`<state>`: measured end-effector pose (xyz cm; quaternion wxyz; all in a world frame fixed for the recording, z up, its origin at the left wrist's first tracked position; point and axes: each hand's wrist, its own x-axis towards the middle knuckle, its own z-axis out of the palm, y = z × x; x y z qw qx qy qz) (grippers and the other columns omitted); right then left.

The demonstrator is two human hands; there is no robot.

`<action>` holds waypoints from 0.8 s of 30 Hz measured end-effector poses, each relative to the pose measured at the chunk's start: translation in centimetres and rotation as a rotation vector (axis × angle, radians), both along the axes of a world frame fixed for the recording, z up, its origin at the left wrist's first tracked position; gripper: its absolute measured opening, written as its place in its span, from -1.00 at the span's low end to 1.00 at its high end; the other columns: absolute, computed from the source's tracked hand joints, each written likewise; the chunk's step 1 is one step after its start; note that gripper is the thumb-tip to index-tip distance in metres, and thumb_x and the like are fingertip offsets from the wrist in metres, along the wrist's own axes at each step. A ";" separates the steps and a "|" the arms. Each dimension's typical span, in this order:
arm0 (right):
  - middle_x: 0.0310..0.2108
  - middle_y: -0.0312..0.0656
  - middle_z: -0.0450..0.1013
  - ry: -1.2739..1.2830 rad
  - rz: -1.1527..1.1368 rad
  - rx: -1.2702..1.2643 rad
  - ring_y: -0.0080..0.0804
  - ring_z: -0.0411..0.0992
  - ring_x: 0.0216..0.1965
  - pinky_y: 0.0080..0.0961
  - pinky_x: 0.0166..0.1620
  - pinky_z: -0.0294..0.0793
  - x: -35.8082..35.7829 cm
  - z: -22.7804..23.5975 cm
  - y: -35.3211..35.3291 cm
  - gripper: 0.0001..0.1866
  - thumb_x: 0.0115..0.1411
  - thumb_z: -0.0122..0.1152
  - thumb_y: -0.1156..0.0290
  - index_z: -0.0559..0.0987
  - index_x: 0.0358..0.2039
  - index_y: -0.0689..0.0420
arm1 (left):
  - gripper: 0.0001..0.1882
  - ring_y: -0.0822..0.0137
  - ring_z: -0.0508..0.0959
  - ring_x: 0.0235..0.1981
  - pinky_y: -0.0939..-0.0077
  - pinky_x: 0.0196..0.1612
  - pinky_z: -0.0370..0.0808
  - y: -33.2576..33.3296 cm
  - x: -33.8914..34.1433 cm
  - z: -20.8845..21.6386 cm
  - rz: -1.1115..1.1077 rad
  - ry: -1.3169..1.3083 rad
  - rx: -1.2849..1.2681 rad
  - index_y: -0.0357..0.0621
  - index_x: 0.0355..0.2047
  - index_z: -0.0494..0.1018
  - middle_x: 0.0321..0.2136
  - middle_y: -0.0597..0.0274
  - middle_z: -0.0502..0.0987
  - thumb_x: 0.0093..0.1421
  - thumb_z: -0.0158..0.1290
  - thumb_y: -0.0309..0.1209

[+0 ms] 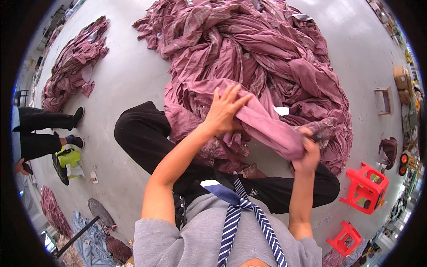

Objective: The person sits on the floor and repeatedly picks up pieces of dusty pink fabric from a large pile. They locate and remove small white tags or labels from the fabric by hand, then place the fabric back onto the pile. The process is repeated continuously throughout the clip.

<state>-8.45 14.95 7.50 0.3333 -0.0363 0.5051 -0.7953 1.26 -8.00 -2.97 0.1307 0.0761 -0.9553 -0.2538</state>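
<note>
Mauve cloth (pixel 269 129) between both hands (pixel 224 110) (pixel 307 155)

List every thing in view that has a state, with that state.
Left hand, fingers spread on the cloth; grip unclear
Right hand, closed on the cloth
Held pink cloth, folded, stretched between both hands
Large cloth pile, heaped, crumpled
Small cloth pile, crumpled on the floor
Striped strap, knotted
Wearer's legs, bent, knees apart
Upper red stool, unoccupied
</note>
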 end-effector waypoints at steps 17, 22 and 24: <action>0.02 -0.17 0.34 -0.552 0.001 0.142 -0.37 0.41 -0.10 -0.49 -0.09 0.45 4.1 -8.6 4.0 -0.38 0.11 0.20 0.14 0.27 0.10 0.17 | -0.69 -0.11 0.48 -0.44 0.20 -0.41 0.41 13.3 1.6 3.8 -0.315 -0.107 0.736 -0.21 -0.32 0.41 -0.54 -0.11 0.42 -0.19 0.02 -0.56; -0.54 -0.33 0.38 0.092 0.310 0.796 -0.56 0.31 -0.56 -0.53 -0.49 0.36 -2.0 -7.7 7.1 -0.74 -0.19 0.25 0.43 0.47 -0.44 0.26 | -0.71 0.03 0.52 -0.35 0.26 -0.29 0.45 13.3 2.9 3.5 -0.508 0.236 0.750 -0.15 -0.24 0.44 -0.44 0.03 0.51 -0.02 0.09 -0.42; -0.59 -0.30 0.38 0.437 0.163 1.243 -0.51 0.32 -0.59 -0.45 -0.49 0.36 -8.1 -4.3 9.4 -0.77 -0.17 0.11 0.45 0.45 -0.45 0.29 | -0.72 0.12 0.54 -0.32 0.32 -0.28 0.47 11.0 3.7 4.0 -0.387 0.014 0.643 -0.12 -0.24 0.48 -0.39 0.10 0.54 0.00 0.12 -0.36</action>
